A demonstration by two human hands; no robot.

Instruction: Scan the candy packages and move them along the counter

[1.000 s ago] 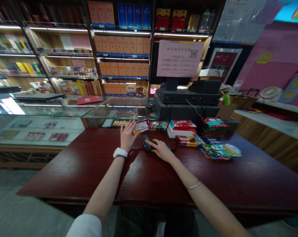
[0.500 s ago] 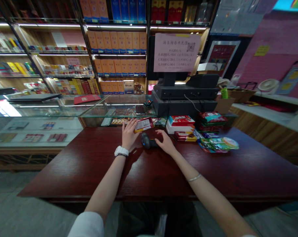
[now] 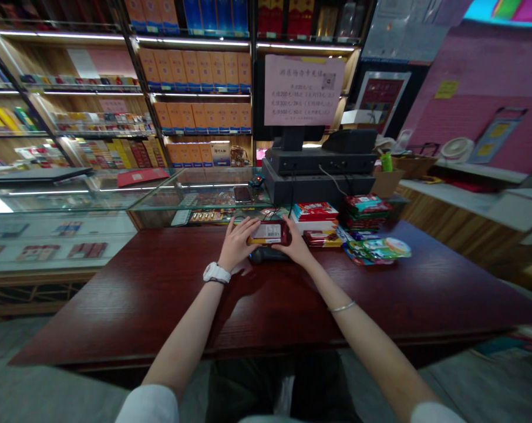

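A small dark-red and yellow snack packet [image 3: 272, 232], its white barcode label facing me, is held up between my two hands. My left hand [image 3: 239, 242], with a white watch at the wrist, grips its left end. At the right end, my right hand [image 3: 298, 245] has thumb and fingers closed around the packet's edge. Just below the packet a black barcode scanner [image 3: 266, 256] lies on the dark-red wooden table [image 3: 169, 305], partly hidden by the packet and my right hand.
To the right stand stacked red-and-white snack boxes [image 3: 315, 212], a pile of dark-red packets [image 3: 366, 211] and green-white packets [image 3: 383, 249]. Behind them is a black cash register [image 3: 319, 179] with a paper sign [image 3: 303, 91]. A glass display case [image 3: 204, 185] borders the table's far edge.
My right hand has moved from beside the scanner up to the packet's right end and taken hold of it. The packet has shifted right and turned level above the scanner.
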